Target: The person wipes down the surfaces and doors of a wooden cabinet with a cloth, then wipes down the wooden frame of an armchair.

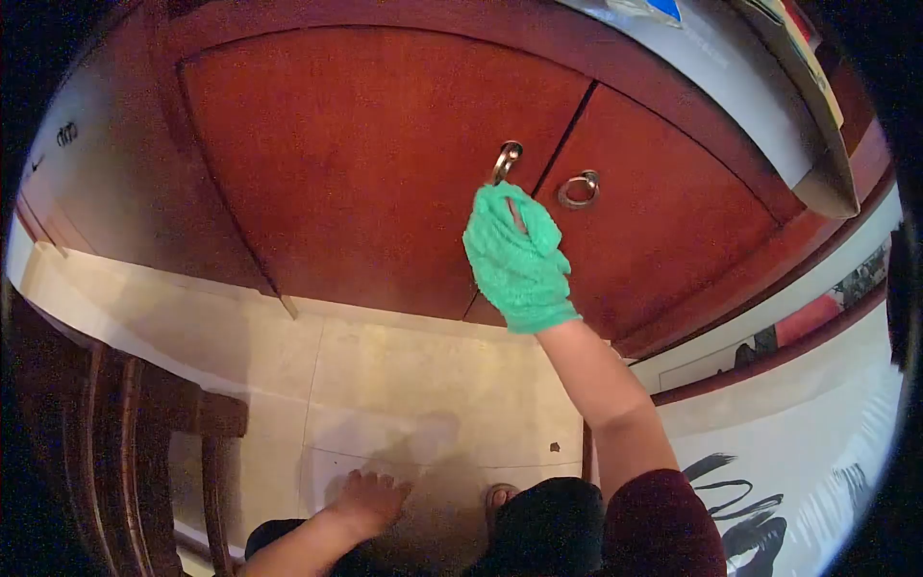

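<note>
A fuzzy green cloth (pixel 514 274) covers most of my right hand (pixel 518 217), with only a bit of finger showing through a fold. The hand is closed in the cloth at the lower end of a metal ring pull (pixel 507 162) on the left red-brown cabinet door (pixel 365 163). A second ring pull (pixel 579 189) hangs on the right door (pixel 663 202), apart from the hand. My left hand (pixel 367 504) is low over the floor near my knees, fingers stretched out, holding nothing.
A dark wooden chair (pixel 125 433) stands at lower left. Pale floor tiles (pixel 404 375) run below the cabinet. At right are a framed picture (pixel 808 327) and a white sheet with black brush strokes (pixel 827 433). A grey panel (pixel 731 67) juts over the cabinet top.
</note>
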`<control>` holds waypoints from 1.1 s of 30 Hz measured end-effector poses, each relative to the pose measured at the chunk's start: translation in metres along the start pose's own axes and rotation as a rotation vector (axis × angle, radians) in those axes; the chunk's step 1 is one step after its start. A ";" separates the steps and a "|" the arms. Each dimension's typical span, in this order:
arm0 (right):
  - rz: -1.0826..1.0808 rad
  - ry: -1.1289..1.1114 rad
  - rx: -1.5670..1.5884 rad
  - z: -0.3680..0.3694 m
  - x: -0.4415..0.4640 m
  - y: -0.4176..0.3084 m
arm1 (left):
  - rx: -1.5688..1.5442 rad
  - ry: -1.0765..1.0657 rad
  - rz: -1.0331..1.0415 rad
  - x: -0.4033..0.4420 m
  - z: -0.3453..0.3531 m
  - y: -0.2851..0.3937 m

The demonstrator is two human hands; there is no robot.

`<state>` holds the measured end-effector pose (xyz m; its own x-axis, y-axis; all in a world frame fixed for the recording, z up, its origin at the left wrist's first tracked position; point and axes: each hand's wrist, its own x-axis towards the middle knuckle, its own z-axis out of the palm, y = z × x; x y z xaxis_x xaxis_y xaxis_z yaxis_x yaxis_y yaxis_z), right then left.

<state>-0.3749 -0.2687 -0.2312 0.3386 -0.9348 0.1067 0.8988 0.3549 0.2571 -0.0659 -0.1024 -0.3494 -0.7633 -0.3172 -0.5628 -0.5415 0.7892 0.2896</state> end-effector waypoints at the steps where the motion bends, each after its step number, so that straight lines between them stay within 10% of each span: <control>1: 0.105 -0.066 -0.099 0.009 0.000 0.013 | -0.008 -0.013 0.010 -0.001 0.000 0.001; 4: 0.256 -0.216 -0.351 0.024 0.006 0.036 | -0.021 -0.029 0.024 -0.003 0.000 0.001; 7: 0.187 -0.133 0.097 0.018 0.030 0.041 | -0.041 -0.041 -0.012 0.001 0.001 0.000; 10: 0.349 -0.090 1.185 0.041 0.039 0.084 | -0.026 -0.118 -0.044 0.008 0.000 0.002; 17: -0.305 -0.534 -0.552 0.046 0.103 0.062 | -0.013 -0.101 -0.004 0.005 0.006 -0.003; 20: 0.002 -0.681 -0.134 0.041 0.110 0.065 | -0.003 -0.112 -0.016 0.003 -0.010 -0.004; 23: 0.091 -0.193 0.590 0.058 0.083 0.111 | -0.002 -0.017 0.064 0.003 0.002 -0.010; 25: 0.640 -0.348 0.009 0.025 0.087 0.095 | -0.017 0.007 0.087 0.004 0.007 -0.010; 27: 0.580 -0.370 -1.170 -0.013 0.085 0.081 | -0.048 -0.080 0.036 0.002 0.006 -0.005; 30: -0.490 -0.029 -2.661 -0.029 0.072 0.094 | -0.121 0.060 0.085 -0.006 0.024 -0.004; 33: -0.756 -0.084 -2.794 0.017 0.071 0.100 | -0.080 -0.026 0.057 -0.026 -0.014 0.010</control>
<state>-0.2661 -0.2991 -0.1812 0.1451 -0.8062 0.5735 -0.7692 -0.4565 -0.4472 -0.0559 -0.0935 -0.3214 -0.7846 -0.2587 -0.5634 -0.5248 0.7609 0.3815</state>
